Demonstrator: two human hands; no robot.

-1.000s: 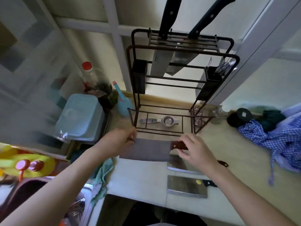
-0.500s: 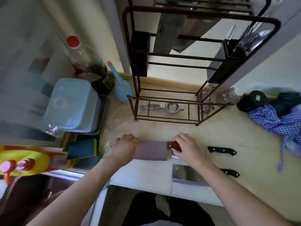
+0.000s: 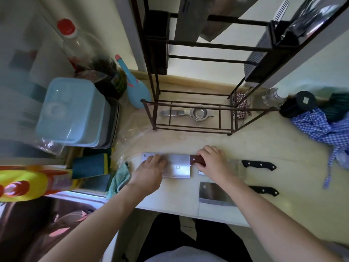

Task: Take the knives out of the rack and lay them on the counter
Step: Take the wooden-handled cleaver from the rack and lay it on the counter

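A cleaver with a brown wooden handle (image 3: 179, 166) lies flat on the counter (image 3: 273, 146) in front of the dark wire rack (image 3: 190, 127). My right hand (image 3: 213, 161) is closed around its handle. My left hand (image 3: 151, 170) rests flat on the left part of its blade. Two more knives lie to the right: one with a black handle (image 3: 258, 165), its blade mostly under my right hand, and a cleaver (image 3: 217, 194) near the front edge. Up in the rack two blades (image 3: 192, 19) still hang.
A blue tub (image 3: 69, 112), a red-capped bottle (image 3: 81, 48) and a blue spray bottle (image 3: 136, 91) stand at the left. A metal squeezer (image 3: 190, 113) lies under the rack. A blue checked cloth (image 3: 324, 131) and dark jar (image 3: 298, 104) sit right. Sink (image 3: 37, 224) at lower left.
Both hands brought the brown-handled cleaver down from in front of the rack until it lay flat on the counter. The view has tilted down, so the rack's top has left the frame.
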